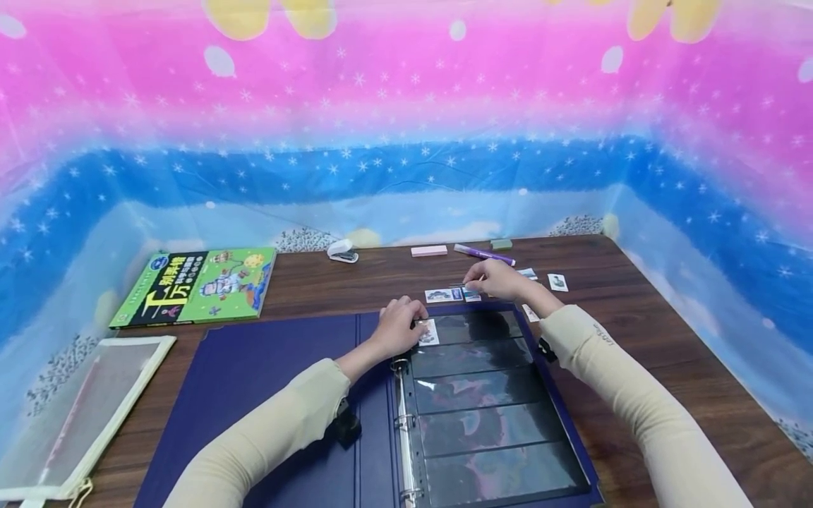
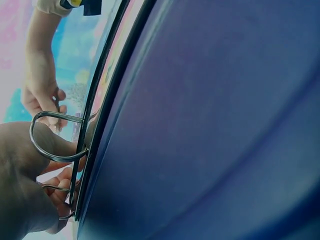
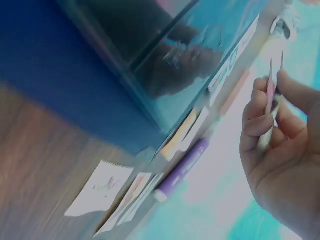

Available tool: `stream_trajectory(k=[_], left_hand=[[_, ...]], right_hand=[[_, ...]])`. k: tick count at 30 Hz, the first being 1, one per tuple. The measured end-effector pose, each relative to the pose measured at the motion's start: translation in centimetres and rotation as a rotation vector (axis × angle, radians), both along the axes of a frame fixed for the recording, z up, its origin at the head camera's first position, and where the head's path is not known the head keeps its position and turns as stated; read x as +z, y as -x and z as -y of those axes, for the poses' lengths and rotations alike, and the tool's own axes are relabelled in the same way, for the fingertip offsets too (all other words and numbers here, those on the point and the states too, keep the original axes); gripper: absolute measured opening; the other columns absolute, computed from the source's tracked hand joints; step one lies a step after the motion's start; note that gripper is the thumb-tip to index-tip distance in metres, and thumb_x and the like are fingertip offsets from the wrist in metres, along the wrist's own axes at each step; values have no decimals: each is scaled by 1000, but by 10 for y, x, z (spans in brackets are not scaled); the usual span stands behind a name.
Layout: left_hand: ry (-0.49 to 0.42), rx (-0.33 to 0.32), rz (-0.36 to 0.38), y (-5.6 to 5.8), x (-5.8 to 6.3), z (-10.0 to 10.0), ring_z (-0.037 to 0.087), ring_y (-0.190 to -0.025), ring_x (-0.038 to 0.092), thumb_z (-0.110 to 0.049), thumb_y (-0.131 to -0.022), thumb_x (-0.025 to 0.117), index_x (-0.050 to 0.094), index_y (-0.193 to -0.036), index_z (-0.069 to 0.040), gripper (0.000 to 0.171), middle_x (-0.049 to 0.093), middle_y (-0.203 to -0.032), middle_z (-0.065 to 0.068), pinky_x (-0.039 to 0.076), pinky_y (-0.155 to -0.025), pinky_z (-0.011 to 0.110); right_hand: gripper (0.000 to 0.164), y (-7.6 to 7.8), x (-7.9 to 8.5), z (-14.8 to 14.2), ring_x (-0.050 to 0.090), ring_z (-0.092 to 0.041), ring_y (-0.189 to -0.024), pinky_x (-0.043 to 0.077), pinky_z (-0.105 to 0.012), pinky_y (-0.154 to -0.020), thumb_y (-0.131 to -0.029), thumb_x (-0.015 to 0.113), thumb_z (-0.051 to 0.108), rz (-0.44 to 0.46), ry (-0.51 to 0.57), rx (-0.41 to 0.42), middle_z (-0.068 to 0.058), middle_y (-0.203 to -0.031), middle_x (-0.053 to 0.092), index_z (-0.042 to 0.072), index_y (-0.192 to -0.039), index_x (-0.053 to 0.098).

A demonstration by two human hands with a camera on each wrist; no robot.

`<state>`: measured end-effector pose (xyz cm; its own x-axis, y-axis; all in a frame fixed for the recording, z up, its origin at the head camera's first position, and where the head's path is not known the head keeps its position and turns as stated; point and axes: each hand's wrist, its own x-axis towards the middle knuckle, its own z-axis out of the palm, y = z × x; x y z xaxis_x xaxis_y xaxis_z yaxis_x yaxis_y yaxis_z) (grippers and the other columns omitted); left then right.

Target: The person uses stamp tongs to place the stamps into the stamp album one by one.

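Note:
A blue ring binder [image 1: 279, 374] lies open, with a black pocketed stamp page [image 1: 476, 360] on its right side. My left hand [image 1: 399, 327] rests at the page's upper left, its fingertips beside a stamp [image 1: 429, 332] in the top row. Metal rings [image 2: 57, 115] partly cover that hand in the left wrist view. Beyond the binder's top edge, my right hand [image 1: 497, 279] holds a pair of tweezers [image 3: 270, 92], tips apart and nothing visible between them in the right wrist view. Close to it lie a wide stamp [image 1: 442, 295] and a smaller stamp [image 1: 472, 294].
More stamps lie at the right, including one [image 1: 557, 282] apart. Along the back are a white stapler [image 1: 343, 251], a pink block [image 1: 429, 250], a purple marker [image 1: 485, 255] and a green block [image 1: 501, 244]. A green book [image 1: 216, 286] and a mesh pouch [image 1: 95, 416] occupy the left.

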<state>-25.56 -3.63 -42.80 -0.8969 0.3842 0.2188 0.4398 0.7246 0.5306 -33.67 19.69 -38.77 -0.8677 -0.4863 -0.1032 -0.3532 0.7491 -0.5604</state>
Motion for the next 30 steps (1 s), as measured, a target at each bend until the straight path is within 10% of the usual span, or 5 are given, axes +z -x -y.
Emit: stream_trajectory(k=[13,30], left_hand=[[-18,-11,-14,0,-4,1,23,-85,49,-16,-82,66,63,-94,-7,15,57,-89,8,33,-75,34],[-52,-48,-98,10,-19,4,21,-82,48,-19,-83,66,62,-91,-8,14,56,-85,6,34,-73,34]], right_hand=[[25,6,-8,-9,59,-14,-59,43,-28,-62,-93,54,22,-85,-172,-120,-6,-75,70,12,-111,68],[18,14,-17,-7,54,-7,-54,43,-30,-63,-87,63,30,-219,-236,-85,3,-78,73,19,-96,75]])
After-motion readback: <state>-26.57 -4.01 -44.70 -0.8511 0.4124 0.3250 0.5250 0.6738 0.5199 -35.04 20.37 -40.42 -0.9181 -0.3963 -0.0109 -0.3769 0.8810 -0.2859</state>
